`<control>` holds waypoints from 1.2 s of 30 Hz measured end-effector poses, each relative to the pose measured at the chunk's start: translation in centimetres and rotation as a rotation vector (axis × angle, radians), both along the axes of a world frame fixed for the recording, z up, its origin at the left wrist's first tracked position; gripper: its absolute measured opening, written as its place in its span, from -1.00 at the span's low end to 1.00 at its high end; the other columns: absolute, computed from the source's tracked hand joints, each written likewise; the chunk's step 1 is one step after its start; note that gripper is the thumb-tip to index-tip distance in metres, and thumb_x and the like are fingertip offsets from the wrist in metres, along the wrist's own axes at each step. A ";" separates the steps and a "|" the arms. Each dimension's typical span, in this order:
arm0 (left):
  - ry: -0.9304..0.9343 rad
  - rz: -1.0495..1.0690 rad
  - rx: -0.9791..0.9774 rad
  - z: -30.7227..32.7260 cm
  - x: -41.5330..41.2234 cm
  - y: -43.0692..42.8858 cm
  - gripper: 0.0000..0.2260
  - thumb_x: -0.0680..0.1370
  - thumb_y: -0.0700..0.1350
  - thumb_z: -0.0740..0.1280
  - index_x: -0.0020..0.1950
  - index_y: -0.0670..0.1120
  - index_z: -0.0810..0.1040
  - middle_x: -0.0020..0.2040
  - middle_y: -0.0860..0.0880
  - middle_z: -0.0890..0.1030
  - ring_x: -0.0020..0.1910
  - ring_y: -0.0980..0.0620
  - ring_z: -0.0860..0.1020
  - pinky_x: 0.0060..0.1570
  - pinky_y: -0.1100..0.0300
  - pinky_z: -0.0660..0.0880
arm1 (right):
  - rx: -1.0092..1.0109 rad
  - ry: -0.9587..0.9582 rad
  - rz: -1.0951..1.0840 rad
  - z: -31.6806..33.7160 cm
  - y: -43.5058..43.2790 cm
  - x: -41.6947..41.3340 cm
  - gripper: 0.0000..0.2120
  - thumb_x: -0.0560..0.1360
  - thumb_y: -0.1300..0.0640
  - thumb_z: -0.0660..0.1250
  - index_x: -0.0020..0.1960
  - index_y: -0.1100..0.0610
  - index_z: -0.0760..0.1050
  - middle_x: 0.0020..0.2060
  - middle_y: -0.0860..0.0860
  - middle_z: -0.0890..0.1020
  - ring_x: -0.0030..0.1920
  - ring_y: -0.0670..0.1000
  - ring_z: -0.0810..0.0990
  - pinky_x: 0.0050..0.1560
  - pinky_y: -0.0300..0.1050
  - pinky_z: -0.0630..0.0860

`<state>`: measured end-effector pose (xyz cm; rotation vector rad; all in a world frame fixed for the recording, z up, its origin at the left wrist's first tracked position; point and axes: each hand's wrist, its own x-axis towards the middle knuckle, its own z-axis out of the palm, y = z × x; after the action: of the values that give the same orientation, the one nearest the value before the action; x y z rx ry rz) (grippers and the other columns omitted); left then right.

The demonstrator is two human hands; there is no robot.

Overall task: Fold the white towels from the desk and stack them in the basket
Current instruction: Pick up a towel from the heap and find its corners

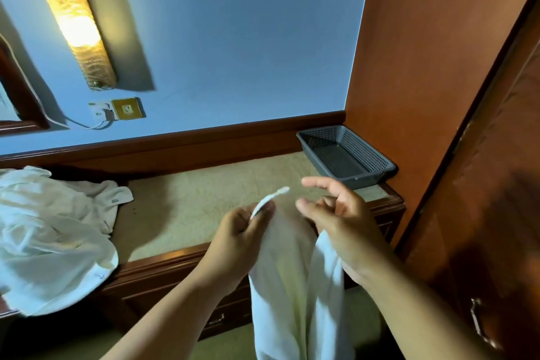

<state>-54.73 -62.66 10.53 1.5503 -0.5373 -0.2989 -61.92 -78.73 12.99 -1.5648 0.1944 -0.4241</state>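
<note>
Left hand (245, 231): fingers and thumb pinch the upper corner of the held towel (292, 286).
Right hand (344, 228): thumb and forefinger extended; the towel's other edge meets the palm, and whether it is gripped cannot be told.
Held towel: hangs between both hands, at 6 o'clock off the counter (187, 213).
Towel pile (52, 237): crumpled, at 9 o'clock on the counter.
Basket (362, 152): grey, at 2 o'clock on the counter.

You have the basket (361, 152) in the desk's (190, 207) far right corner, the towel pile (49, 237) on its left end, and a towel (292, 286) hanging before it between your left hand (242, 231) and right hand (344, 222).
</note>
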 end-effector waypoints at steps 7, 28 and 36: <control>0.377 0.077 -0.236 -0.5 3.2 3.2 -0.61 0.65 0.04 0.19 0.15 -0.27 0.60 0.06 -0.37 0.65 0.05 -0.27 0.64 0.13 -0.19 0.59 | 0.077 0.153 0.280 1.1 3.2 0.6 -0.42 0.15 0.28 0.15 0.16 0.09 0.50 -0.29 0.01 0.41 -0.28 -0.06 0.33 -0.19 -0.19 0.28; 0.462 -0.136 -0.313 -4.6 8.5 12.1 -0.63 0.60 0.07 0.26 0.21 -0.17 0.61 0.18 -0.31 0.62 0.17 -0.20 0.57 0.41 -0.32 0.31 | -0.136 -0.004 -0.157 -2.2 14.7 10.1 -0.72 0.32 0.40 0.57 -0.16 0.04 0.66 -0.24 0.01 0.72 -0.23 -0.08 0.68 -0.17 -0.24 0.57; 0.275 0.056 -0.228 -2.9 10.9 14.1 -0.70 0.64 0.06 0.27 0.14 -0.13 0.62 -0.04 -0.31 0.65 -0.09 -0.29 0.57 0.03 -0.20 0.48 | -0.212 -0.014 -0.190 -3.3 16.7 12.2 -0.83 0.47 0.21 0.50 -0.06 -0.05 0.68 -0.18 -0.15 0.72 -0.14 -0.13 0.69 -0.18 -0.29 0.56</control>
<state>-43.79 -48.59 7.64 1.2759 -0.3004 -0.3876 -49.75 -62.00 9.73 -1.7577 0.2965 -0.6204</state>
